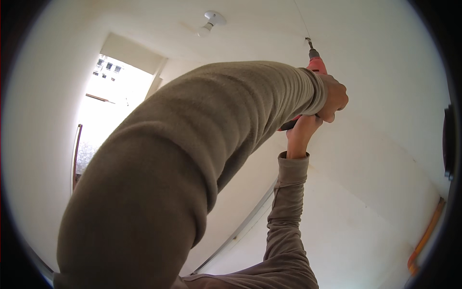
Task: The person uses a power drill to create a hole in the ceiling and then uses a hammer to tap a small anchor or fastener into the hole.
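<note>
A red power drill points up at the pale ceiling, its bit meeting a small dark spot there. My left hand is closed round the drill's body, with the fingers curled on the far side. Just below it, my right hand grips the lower part of the drill, next to its black base. My left sleeve hides much of the tool's handle. A thin line runs along the ceiling to the spot.
To the left of the drill, a bulb hangs from a round white ceiling fixture. A bright opening lies in the left wall. At the right are an orange pipe and a dark object.
</note>
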`<state>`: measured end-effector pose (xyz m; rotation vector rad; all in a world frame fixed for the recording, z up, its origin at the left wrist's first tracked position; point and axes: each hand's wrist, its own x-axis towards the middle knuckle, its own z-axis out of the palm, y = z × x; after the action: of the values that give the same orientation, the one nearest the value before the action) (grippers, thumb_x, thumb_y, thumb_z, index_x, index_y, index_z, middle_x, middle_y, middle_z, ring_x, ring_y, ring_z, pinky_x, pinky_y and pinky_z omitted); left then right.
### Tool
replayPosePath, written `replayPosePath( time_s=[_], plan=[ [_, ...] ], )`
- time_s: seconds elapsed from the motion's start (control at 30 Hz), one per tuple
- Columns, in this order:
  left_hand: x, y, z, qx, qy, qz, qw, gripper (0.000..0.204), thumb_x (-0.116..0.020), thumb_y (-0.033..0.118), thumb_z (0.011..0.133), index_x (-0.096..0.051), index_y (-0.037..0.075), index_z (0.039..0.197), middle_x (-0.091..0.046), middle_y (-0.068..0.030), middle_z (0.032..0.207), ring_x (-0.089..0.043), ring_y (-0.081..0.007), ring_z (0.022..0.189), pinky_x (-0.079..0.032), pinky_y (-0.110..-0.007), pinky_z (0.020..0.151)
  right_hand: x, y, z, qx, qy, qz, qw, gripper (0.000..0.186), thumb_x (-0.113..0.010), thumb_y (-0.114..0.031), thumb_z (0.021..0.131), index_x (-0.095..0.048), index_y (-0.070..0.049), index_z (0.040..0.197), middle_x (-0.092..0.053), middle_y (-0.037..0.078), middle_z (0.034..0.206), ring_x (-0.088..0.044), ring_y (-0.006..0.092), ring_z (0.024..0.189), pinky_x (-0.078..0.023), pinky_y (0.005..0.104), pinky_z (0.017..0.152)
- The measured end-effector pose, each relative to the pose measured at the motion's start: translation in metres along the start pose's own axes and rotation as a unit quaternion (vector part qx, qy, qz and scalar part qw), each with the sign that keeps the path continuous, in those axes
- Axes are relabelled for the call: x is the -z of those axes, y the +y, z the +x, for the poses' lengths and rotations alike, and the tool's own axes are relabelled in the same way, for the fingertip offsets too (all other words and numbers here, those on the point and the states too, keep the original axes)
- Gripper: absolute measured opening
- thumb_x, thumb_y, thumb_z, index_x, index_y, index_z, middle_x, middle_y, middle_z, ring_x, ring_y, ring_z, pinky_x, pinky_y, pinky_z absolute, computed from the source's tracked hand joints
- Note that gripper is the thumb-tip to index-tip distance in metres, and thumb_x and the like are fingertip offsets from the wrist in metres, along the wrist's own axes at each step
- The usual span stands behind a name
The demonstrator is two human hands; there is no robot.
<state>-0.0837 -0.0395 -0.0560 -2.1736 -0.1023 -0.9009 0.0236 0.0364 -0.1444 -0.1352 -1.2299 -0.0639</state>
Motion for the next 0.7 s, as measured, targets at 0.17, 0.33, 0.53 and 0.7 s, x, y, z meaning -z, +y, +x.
replayPosePath(
  time_s=[0.17, 0.33, 0.53, 0.7],
  plan=[
    [-0.001, -0.007, 0.004, 0.007, -0.007, 0.001, 1.000, 0.021, -0.067, 0.023, 0.075, -0.068, 0.002, 0.077, -0.068, -0.0151, 0.075, -0.068, -0.0341, 0.074, -0.054, -0.051, 0.068, -0.005, 0.001, 0.000, -0.010, 0.011, 0.002, 1.000, 0.050, -0.069, -0.021, 0.090, -0.049, 0.005, 0.128, -0.060, 0.012, 0.120, -0.064, 0.0202, 0.101, -0.057, 0.0380, 0.081],
    [-0.001, -0.010, 0.008, 0.009, -0.007, -0.009, 1.000, 0.021, -0.067, 0.024, 0.075, -0.069, 0.003, 0.077, -0.068, -0.0151, 0.075, -0.068, -0.0344, 0.074, -0.054, -0.051, 0.069, 0.009, 0.008, 0.006, -0.014, 0.002, -0.020, 1.000, 0.051, -0.072, -0.017, 0.088, -0.047, 0.004, 0.128, -0.057, 0.012, 0.120, -0.063, 0.0187, 0.101, -0.057, 0.0342, 0.080],
    [-0.001, -0.022, -0.010, 0.001, 0.042, -0.046, 0.998, 0.021, -0.068, 0.027, 0.074, -0.070, 0.006, 0.077, -0.067, -0.0157, 0.073, -0.068, -0.0355, 0.073, -0.054, -0.050, 0.068, 0.000, -0.003, -0.008, -0.051, 0.039, -0.063, 0.996, 0.038, -0.071, -0.019, 0.088, -0.059, 0.004, 0.115, -0.064, 0.008, 0.107, -0.066, 0.0196, 0.089, -0.056, 0.0365, 0.076],
    [-0.062, 0.008, -0.063, 0.022, 0.230, -0.077, 0.970, 0.021, -0.068, 0.034, 0.077, -0.075, 0.018, 0.088, -0.068, -0.0053, 0.093, -0.066, -0.0277, 0.098, -0.045, -0.048, 0.100, 0.020, 0.013, -0.078, -0.176, 0.009, -0.042, 0.984, 0.052, -0.070, -0.024, 0.088, -0.049, -0.001, 0.130, -0.058, 0.009, 0.128, -0.062, 0.0180, 0.105, -0.054, 0.0403, 0.083]
  ],
)
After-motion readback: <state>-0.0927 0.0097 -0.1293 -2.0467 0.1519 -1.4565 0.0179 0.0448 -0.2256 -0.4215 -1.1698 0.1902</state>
